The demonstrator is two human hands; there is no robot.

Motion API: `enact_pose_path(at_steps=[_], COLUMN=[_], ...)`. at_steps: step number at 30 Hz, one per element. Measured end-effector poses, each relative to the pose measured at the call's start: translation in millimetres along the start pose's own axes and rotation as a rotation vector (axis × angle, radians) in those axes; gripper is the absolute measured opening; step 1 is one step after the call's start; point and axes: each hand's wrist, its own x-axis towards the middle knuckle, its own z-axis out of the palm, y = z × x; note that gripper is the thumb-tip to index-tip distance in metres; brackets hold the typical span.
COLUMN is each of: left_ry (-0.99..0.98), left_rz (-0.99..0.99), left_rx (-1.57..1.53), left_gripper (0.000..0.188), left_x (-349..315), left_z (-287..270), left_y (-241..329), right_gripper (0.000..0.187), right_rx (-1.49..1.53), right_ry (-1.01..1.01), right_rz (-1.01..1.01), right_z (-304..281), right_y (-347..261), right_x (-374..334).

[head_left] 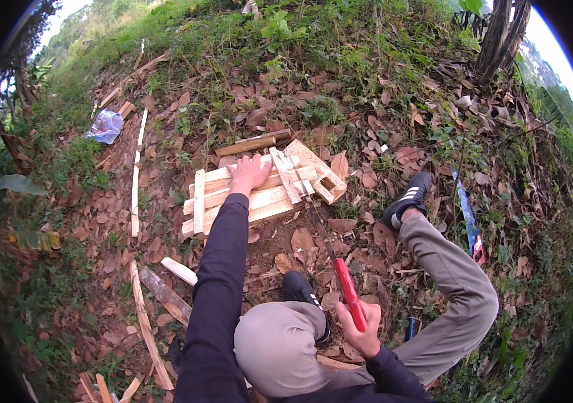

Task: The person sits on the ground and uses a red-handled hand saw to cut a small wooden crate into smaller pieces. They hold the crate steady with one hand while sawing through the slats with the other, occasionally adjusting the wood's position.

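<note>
My right hand [361, 329] is closed around the red handle of a handsaw [349, 289]. Its long narrow blade runs up and away to the right end of a small panel of pale wooden slats [263, 201], where it lies at the slat ends beside a crosspiece [285, 176]. My left hand [249, 174] rests on top of the panel with its fingers spread, pressing on the slats. A second crosspiece [199, 201] spans the panel's left end. Under the right end sits a wooden block [326, 180] with a hollow in it.
Brown offcuts [246, 146] lie just beyond the panel. Long thin strips [140, 302] and a clear plastic bag [105, 126] are to the left. On the right lies a long blue strip with a red end [478, 250]. My shoes [410, 198] flank the work on leaf-strewn ground.
</note>
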Motion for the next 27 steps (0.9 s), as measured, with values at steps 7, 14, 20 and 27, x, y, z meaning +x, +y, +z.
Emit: enact_pose_path(at_steps=[7, 14, 20, 27], left_ry=[0.043, 0.078, 0.045, 0.062], left_rz=[0.035, 0.042, 0.011, 0.009], left_rx=[-0.022, -0.062, -0.036, -0.066], left_gripper=[0.069, 0.064, 0.065, 0.067], left_x=[17, 8, 12, 12], left_z=[11, 11, 11, 14], left_y=[-16, -7, -8, -7], right_gripper=[0.018, 0.022, 0.021, 0.018], right_rx=[-0.064, 0.043, 0.002, 0.040], right_ry=[-0.026, -0.009, 0.027, 0.040], right_rz=[-0.165, -0.060, -0.107, -0.100], right_z=[-1, 12, 15, 0], right_y=[3, 10, 12, 1], right_x=[-8, 2, 3, 8])
